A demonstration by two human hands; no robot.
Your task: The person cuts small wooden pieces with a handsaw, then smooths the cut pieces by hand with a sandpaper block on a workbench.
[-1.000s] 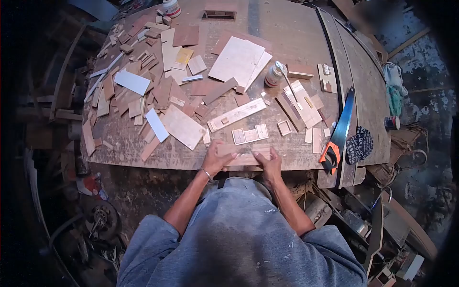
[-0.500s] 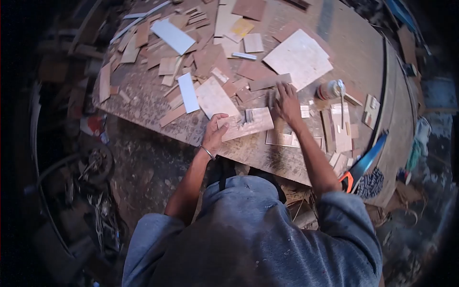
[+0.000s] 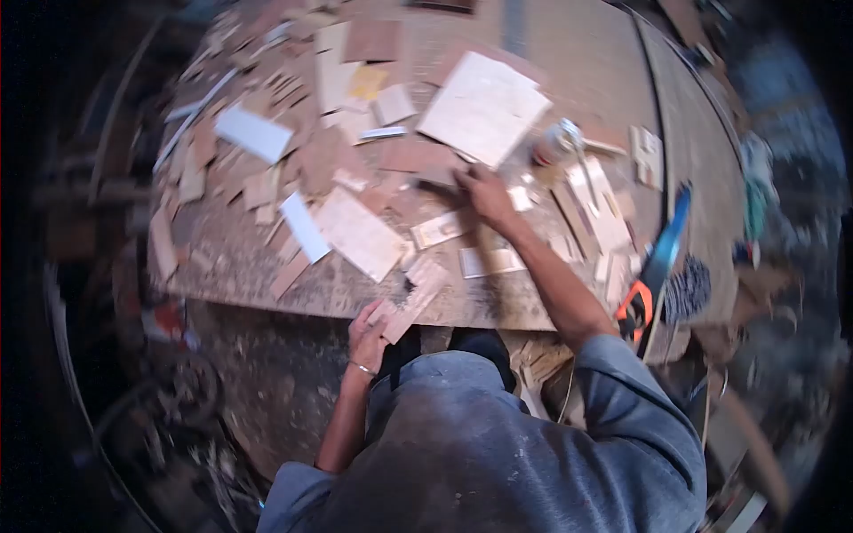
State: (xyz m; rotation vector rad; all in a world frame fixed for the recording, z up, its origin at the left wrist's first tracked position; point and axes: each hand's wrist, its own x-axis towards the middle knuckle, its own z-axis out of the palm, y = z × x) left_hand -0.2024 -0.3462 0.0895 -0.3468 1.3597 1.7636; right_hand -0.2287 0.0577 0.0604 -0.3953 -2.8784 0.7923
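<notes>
Two hands apart: the left on a notched wooden board, the right among the offcuts

The left hand [image 3: 366, 333], low at the centre of the frame, has its fingers closed on the near end of a notched wooden board [image 3: 425, 295]. The board's long axis slants from lower left to upper right, past the front edge of the workbench [image 3: 586, 53]. The right hand [image 3: 484, 197] lies above and to the right of it, well apart, so the left is much the nearer. Its fingers are bent down at the right end of a thin grey-brown strip [image 3: 435, 175], which runs roughly across the frame; blur hides whether they grip it or only touch it.

The board is pale, flat and straight-sided, save for a ragged, dark-looking gap in its upper-left edge. Just above it, left of centre, lies a smooth plywood rectangle [image 3: 362, 233], beside a narrow white-faced piece [image 3: 305, 227]. Upper centre holds a larger, near-white sheet [image 3: 487, 105]. At the right, a handsaw [image 3: 673, 233] shows a blue blade and an orange-and-black handle
</notes>
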